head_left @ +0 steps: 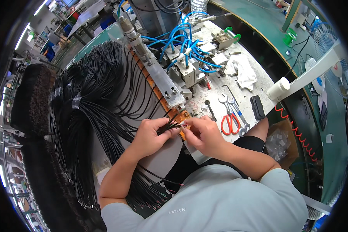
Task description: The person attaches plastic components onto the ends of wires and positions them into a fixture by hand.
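Several black cables are gathered in my left hand [152, 135], its thumb and fingers closed round them near their ends. Facing it, my right hand [205, 135] pinches the thin coloured wire tips that stick out of one cable. Both hands are close together at the near end of an orange-brown strip [158, 94], where single black cables lie side by side. A metal bar [162, 79] runs above that strip. To the left, a large bundle of black cables [92, 77], bound with clear tape, spreads over the table and hangs past its near edge.
Right of my hands lie red-handled scissors [231, 123], wrenches [236, 110] and a black case [257, 107]. Behind them stands a metal fixture [187, 71] with blue air hoses [178, 36]. A white cloth [241, 71] lies farther right, near a white post [278, 89]. An open carton [284, 145] sits below.
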A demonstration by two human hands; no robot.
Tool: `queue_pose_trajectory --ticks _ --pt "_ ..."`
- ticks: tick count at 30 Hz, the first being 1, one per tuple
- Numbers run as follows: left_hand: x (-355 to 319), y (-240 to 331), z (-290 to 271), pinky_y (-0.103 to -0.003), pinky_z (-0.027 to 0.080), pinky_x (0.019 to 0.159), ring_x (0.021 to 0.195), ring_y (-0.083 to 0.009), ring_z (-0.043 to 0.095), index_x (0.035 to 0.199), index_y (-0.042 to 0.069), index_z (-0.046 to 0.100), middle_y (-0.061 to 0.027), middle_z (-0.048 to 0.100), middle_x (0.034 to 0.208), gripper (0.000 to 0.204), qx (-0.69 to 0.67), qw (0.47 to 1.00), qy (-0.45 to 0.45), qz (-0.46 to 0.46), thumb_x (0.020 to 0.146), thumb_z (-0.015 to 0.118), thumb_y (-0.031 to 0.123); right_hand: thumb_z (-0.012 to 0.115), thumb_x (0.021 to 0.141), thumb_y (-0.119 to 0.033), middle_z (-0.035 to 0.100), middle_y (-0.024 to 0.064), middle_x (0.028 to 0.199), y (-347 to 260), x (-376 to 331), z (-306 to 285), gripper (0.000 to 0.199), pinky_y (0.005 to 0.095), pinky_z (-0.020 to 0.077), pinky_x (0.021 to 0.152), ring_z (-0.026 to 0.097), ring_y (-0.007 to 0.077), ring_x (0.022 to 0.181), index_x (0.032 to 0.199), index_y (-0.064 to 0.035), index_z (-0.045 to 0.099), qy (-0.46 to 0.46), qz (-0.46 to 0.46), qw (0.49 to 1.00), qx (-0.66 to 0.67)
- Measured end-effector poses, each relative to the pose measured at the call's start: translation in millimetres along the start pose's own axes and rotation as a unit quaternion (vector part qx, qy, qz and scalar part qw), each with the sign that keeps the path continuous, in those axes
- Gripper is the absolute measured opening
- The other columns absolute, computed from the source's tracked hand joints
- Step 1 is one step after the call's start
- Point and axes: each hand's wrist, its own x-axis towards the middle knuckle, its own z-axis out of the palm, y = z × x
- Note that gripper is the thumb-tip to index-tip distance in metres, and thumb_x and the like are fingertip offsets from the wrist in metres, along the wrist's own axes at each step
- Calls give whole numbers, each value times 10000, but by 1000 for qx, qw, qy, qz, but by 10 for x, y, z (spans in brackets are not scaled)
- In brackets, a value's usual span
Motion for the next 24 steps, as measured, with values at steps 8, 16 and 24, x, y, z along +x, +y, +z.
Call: queue_pose_trajectory --ticks 8,16,24 --pt "-15 38 -6 -226 480 715 760 -60 605 935 -14 709 -26 700 811 123 -26 999 -4 -18 849 733 71 641 915 -130 651 43 664 -21 11 -46 158 321 391 719 581 154 527 1003 -16 576 -63 81 990 92" --pt "-26 63 -64 -227 481 722 764 -68 606 946 -6 712 -9 694 832 123 -219 971 -26 -89 844 736 58 670 912 -149 600 84 744 -67 135 -149 206 353 409 707 582 224 628 984 2 550 -40 -47 997 49" --pt "-130 254 37 -264 495 662 711 -209 648 974 20 707 -114 701 849 165 89 983 122 106 825 740 81 677 914 -164 531 58 711 411 188 -28 193 339 401 658 516 215 652 932 -17 554 66 -99 982 -150"
